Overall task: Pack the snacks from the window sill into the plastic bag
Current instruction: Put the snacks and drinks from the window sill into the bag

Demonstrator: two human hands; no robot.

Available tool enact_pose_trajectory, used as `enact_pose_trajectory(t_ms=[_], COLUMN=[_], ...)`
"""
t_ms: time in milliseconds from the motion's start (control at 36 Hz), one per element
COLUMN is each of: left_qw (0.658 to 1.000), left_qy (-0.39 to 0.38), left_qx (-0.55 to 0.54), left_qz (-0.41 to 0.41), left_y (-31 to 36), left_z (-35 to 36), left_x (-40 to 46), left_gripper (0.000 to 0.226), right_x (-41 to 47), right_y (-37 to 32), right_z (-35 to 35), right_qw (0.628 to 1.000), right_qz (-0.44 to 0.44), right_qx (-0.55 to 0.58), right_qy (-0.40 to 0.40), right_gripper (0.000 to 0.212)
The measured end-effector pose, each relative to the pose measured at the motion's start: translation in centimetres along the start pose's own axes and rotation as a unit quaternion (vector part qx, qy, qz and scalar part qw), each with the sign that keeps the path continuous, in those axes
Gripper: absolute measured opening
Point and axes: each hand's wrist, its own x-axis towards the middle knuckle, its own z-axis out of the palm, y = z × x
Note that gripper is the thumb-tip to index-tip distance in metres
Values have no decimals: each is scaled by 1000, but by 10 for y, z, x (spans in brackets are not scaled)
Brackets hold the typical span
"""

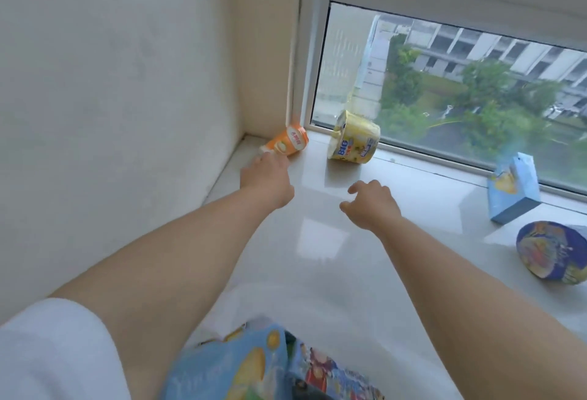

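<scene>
The left hand (265, 182) is stretched to the orange cup (286, 145) lying in the corner of the window sill (317, 240); its fingers are hidden, so whether the grip has closed on the cup cannot be told. The right hand (371, 202) is held above the sill with fingers loosely curled, gripping nothing. Beside the orange cup, a yellow tub (354, 139) is tilted against the window. Farther along the sill from the cup, a blue carton (511, 188) and a dark blue bowl (552, 255) are seen. Snack packets (254, 364) are visible at the lower edge.

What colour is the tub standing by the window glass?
Yellow, with blue lettering; the tub shows clearly in the head view.
</scene>
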Motion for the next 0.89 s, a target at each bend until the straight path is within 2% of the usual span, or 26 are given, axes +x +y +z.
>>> enact_pose_trajectory(t_ms=[167, 333, 417, 500, 583, 722, 889], left_qw=[1000, 1000, 1000, 999, 999, 998, 998], left_qy=[-23, -10, -2, -33, -24, 55, 54], left_qx=[14, -11, -11, 13, 14, 11, 11], left_qz=[10, 12, 25, 38, 33, 12, 4], left_y=[-2, -7, -8, -10, -12, -10, -11], left_z=[32, 71, 91, 107, 122, 139, 141], left_x=[98, 179, 213, 242, 262, 279, 268], left_gripper=[34, 40, 56, 88, 105, 92, 77], right_x=[101, 185, 217, 245, 271, 293, 266], right_y=[-13, -20, -20, -19, -15, -8, 12], right_z=[10, 21, 22, 24, 28, 33, 44], right_qw=[999, 992, 978, 970, 960, 947, 962], right_qz=[23, 67, 123, 170, 194, 198, 139], right_qx=[-15, 26, 88, 112, 156, 190, 156], right_qy=[34, 103, 143, 133, 130, 167, 175], right_gripper=[54, 55, 77, 101, 107, 88, 89])
